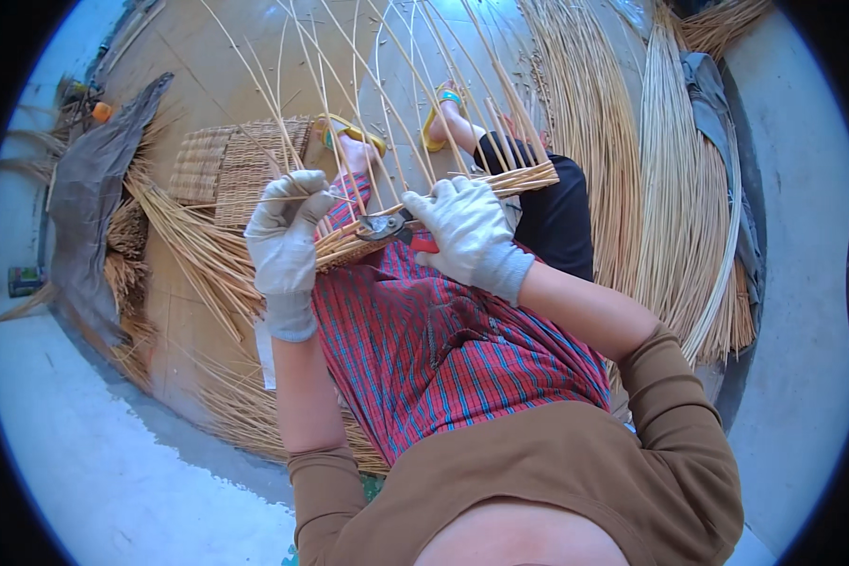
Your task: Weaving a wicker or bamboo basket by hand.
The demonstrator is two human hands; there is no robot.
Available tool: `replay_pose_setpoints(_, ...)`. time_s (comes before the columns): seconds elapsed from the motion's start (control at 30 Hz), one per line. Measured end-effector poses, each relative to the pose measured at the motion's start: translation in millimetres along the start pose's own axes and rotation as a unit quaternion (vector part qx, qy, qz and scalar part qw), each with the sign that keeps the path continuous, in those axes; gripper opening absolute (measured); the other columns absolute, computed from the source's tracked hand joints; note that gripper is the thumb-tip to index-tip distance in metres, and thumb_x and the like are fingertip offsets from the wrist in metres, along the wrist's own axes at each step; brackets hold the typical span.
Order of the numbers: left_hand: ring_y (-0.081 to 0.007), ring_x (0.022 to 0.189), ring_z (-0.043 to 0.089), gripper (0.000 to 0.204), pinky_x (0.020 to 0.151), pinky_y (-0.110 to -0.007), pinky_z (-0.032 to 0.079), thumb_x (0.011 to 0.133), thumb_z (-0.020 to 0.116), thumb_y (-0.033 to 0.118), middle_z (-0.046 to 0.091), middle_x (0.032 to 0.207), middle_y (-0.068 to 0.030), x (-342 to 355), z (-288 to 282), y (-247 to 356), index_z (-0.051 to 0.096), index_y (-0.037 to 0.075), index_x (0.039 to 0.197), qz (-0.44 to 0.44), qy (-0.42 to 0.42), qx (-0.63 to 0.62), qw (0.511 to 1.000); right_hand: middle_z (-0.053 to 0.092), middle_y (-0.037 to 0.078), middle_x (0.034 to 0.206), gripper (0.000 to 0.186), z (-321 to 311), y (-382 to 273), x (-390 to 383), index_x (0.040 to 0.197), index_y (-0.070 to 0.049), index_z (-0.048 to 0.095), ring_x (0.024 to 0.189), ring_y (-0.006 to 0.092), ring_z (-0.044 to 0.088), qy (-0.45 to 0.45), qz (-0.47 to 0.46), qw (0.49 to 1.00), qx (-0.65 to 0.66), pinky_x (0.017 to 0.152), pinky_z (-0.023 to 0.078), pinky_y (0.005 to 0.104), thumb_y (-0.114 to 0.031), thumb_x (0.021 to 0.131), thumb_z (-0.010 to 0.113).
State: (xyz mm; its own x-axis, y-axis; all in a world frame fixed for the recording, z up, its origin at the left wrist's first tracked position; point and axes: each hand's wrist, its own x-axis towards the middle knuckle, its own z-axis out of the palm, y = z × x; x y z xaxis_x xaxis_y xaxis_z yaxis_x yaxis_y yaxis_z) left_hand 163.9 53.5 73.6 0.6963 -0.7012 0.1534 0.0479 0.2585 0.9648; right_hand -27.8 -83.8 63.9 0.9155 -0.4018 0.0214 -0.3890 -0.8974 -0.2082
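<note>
Across my lap lies a partly woven wicker piece (533, 177), a narrow woven band of pale canes with several long upright stakes (384, 90) rising away from me. My left hand (286, 247), in a white knit glove, is raised at the band's left end, its thumb and fingers pinched on a thin cane. White-gloved too, my right hand (472, 229) rests against the band's middle and grips a pair of pruning shears. The shears' metal head (379, 226) points left toward my left hand, and part of a red handle (424, 243) shows beneath my fingers.
Long bundles of cane (590, 141) cover the floor on the right; a shorter bundle (193, 245) lies at left. Beside my feet are flat woven panels (255, 170). Grey cloth (90, 198) drapes over material by the left wall. Red checked fabric (462, 330) covers my lap.
</note>
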Motion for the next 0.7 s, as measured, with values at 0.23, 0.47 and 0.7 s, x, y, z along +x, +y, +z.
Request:
replay_pose_setpoints(0.23,-0.0092,0.090,0.067,0.025,0.082,-0.025,0.054,0.083,0.073,-0.012,0.073,0.099,-0.0032,-4.4,17.4,8.7,0.074,0.000,0.105,-0.050,-0.077,0.086,0.992,0.062,0.014,0.109,0.073,2.1,-24.1,9.1,0.129,-0.011,0.060,0.105,0.0316,0.061,-0.041,0.022,0.999,0.009,0.087,0.046,0.0455,-0.049,0.071,0.082)
replay_pose_setpoints(0.47,-0.0098,0.089,0.068,0.020,0.079,-0.025,0.056,0.086,0.071,-0.009,0.074,0.099,-0.0050,7.9,17.2,18.2,0.074,0.000,0.104,-0.074,-0.131,0.120,0.981,0.066,0.012,0.103,0.048,6.5,-35.9,22.1,0.109,-0.012,0.064,0.102,0.0305,0.065,-0.044,0.001,0.999,-0.008,0.085,0.049,0.0439,-0.040,0.075,0.083)
replay_pose_setpoints(0.7,-0.0209,0.092,0.070,0.029,0.093,-0.041,0.061,0.101,0.064,0.012,0.062,0.104,-0.0077,-31.2,-92.4,27.1,0.057,-0.001,0.126,0.039,0.123,0.143,0.981,0.065,0.014,0.093,0.043,-5.5,31.6,-41.3,0.115,-0.019,0.068,0.089,0.0344,0.069,-0.089,-0.055,0.981,0.162,0.078,0.056,0.0448,-0.038,0.079,0.081)
